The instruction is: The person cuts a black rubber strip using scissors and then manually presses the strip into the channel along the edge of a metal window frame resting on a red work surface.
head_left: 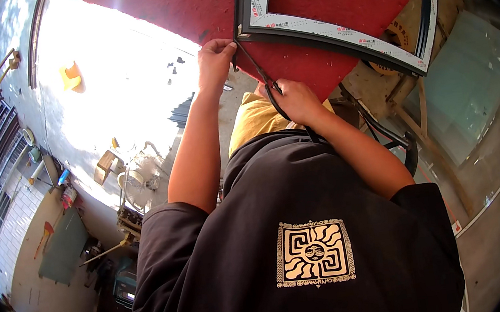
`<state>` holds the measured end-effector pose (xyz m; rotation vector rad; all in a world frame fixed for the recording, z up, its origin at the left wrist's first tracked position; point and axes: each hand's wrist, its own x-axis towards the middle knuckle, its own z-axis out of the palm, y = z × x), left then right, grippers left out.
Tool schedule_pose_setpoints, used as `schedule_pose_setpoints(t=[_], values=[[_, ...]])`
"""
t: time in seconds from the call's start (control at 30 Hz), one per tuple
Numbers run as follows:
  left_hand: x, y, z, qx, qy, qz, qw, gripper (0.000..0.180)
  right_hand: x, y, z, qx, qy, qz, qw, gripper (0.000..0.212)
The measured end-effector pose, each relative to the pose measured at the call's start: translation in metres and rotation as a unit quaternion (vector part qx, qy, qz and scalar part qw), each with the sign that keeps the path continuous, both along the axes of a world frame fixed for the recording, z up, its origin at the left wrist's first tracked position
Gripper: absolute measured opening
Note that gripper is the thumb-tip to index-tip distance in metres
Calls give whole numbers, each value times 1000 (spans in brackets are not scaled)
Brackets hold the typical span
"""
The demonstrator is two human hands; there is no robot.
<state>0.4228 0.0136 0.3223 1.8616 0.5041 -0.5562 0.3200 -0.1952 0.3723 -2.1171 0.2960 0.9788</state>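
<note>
A dark window frame (336, 41) with white protective film lies on a red-covered table (307, 65). At its near left corner my left hand (217, 63) is closed in a pinch. A short bit of thin black strip (235, 65) shows just below those fingertips; most of what they grip is hidden. My right hand (299, 101) is closed around the dark handles of scissors (259, 70), nearer my body. The slim blades slant up and left to the frame corner, their tips close to my left fingertips. Part of the handles is covered by the right hand.
Glass panes (472, 85) lie at the right, beyond a dark curved metal bar (384, 130). A standing fan (140, 179) is on the left, near a wooden block (105, 166). A yellow object (70, 77) and small dark pieces lie on the sunlit floor.
</note>
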Motion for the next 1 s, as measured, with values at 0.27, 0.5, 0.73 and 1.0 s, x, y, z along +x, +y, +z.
schedule_pose_setpoints(t=[0.27,0.5,0.73,1.0], values=[[0,-2,1,-3,-4,17,1000,23,5,-1,3,-19,-20,24,999,69],[2,-4,3,7,1,20,1000,23,11,-3,7,-35,9,45,998,75],[1,-4,3,-5,5,16,1000,27,10,-5,4,-40,-3,54,998,79],[2,-3,2,-2,5,17,1000,25,11,-7,2,-50,-20,69,996,79]])
